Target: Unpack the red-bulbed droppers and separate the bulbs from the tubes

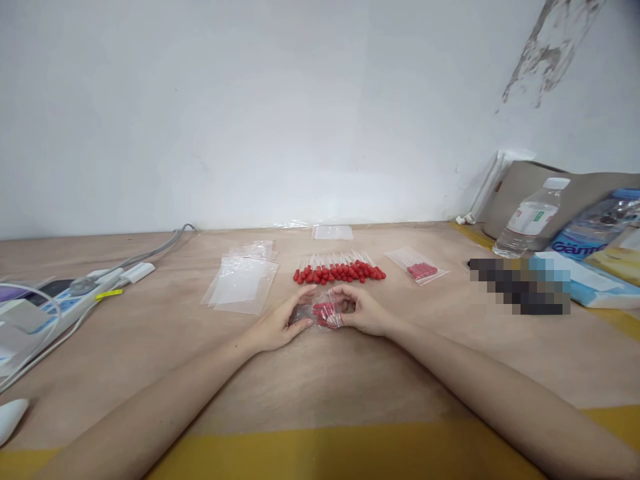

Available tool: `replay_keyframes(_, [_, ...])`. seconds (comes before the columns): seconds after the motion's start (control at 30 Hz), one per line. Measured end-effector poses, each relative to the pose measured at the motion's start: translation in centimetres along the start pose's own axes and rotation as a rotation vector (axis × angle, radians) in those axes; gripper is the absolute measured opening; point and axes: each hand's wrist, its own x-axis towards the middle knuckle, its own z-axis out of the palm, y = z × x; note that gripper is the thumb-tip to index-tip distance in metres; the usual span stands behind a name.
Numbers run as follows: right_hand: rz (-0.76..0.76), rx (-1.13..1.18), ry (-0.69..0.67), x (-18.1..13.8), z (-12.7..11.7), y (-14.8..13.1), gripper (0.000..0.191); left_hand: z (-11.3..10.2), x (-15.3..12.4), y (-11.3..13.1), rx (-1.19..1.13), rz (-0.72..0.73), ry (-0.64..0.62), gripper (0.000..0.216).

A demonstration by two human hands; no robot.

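Between my two hands is a small clear zip bag [326, 312] with red-tipped sticks inside, lying sideways just above the table. My left hand [286, 325] curls around the bag's left end, thumb in front and fingers behind. At the other end, my right hand [364, 311] grips the bag near its red seal line between thumb and fingers. Just beyond them lies a row of loose white sticks with round red heads [340, 270], heads toward me. Several flat, clear zip bags [243, 283] lie in a loose stack to the left. One filled zip bag [419, 267] rests to the right.
A white power strip [65, 307] with cables and plugs occupies the left side. Against the wall lies a white card-like piece [333, 232]. On the right stand a clear water bottle [533, 217] and a blue tissue pack [590, 283], beside a blurred dark object [520, 287].
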Motion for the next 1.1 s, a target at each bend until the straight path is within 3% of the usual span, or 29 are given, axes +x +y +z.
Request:
replay_keyframes(0.1, [-0.007,-0.01,-0.027,0.0,0.5,-0.4,0.033,0.0,0.0,-0.1,0.019,-0.006,0.005,0.059])
replay_keyframes(0.23, [0.028,-0.012,0.103,0.1,0.0,-0.7,0.024,0.0,0.0,-0.2,0.02,-0.023,0.002,0.057])
replay_keyframes(0.37, [0.183,0.177,0.257,-0.2,-1.7,-0.7,0.016,-0.2,0.0,0.0,0.053,-0.051,-0.011,0.051])
replay_keyframes(0.47, [0.243,0.364,0.299,-0.6,-3.2,-0.8,0.02,-0.4,0.0,0.3,0.095,-0.085,-0.019,0.045])
replay_keyframes(0.63, [0.21,0.308,0.341,-1.3,-6.7,-2.2,0.025,-0.5,0.1,0.7,0.117,-0.075,-0.013,0.038])
replay_keyframes(0.8, [0.041,0.213,0.544,-1.3,-9.8,-4.6,0.026,-0.4,0.2,0.6,0.119,-0.046,-0.01,0.037])
replay_keyframes(0.9, [-0.097,0.054,0.623,0.3,-9.0,-4.8,0.029,-0.4,0.2,0.5,0.12,-0.057,-0.014,0.037])
replay_keyframes(1.03, [-0.257,-0.245,0.72,3.8,-5.9,-3.2,0.027,-0.5,0.2,0.7,0.136,-0.049,0.016,0.035])
replay_keyframes(1.1, [-0.305,-0.347,0.699,5.2,-4.3,-2.3,0.02,-0.5,0.2,0.8,0.149,-0.043,0.056,0.032])
